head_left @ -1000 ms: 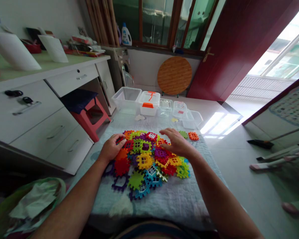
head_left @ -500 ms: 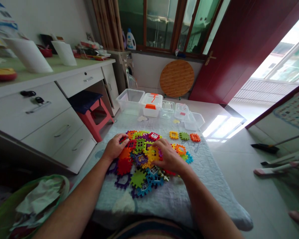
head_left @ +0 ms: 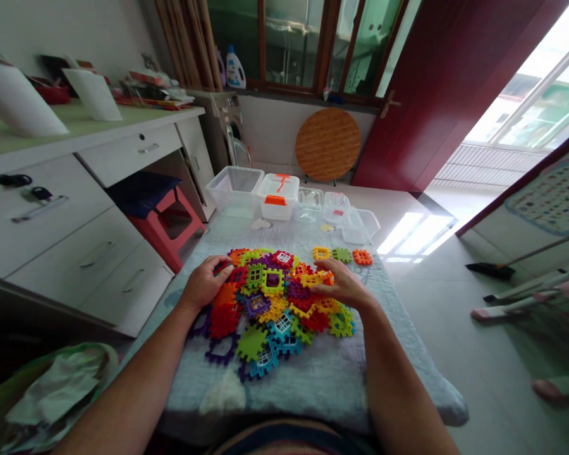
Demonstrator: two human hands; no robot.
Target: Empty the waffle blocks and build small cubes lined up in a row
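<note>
A heap of colourful interlocking plastic building blocks [head_left: 252, 342], square with notched edges, lies on the cloth-covered table [head_left: 322, 379]. My right hand [head_left: 348, 284] is at the heap's right side, its thumb and fingers closed on a yellow building block [head_left: 314, 279]. At the left edge of the heap is my left hand [head_left: 206, 279], fingers curled and thumb drawn in. A small dark, greenish bit shows between them, too hidden to name. Beyond the heap, a yellow block [head_left: 321, 253], a green block [head_left: 342, 255] and an orange-red block [head_left: 362, 257] lie in a row.
Along the table's far side stand an open clear bin [head_left: 234, 189], a lidded box with orange clasps [head_left: 279, 205] and several smaller clear containers [head_left: 309, 201]. To the left are a red stool [head_left: 168, 237], white drawers [head_left: 95, 253] and a bag-lined bin [head_left: 95, 373].
My right hand has moved right from the middle of the heap with the yellow building block. My left hand keeps its place at the heap's left edge. The view has shifted slightly.
</note>
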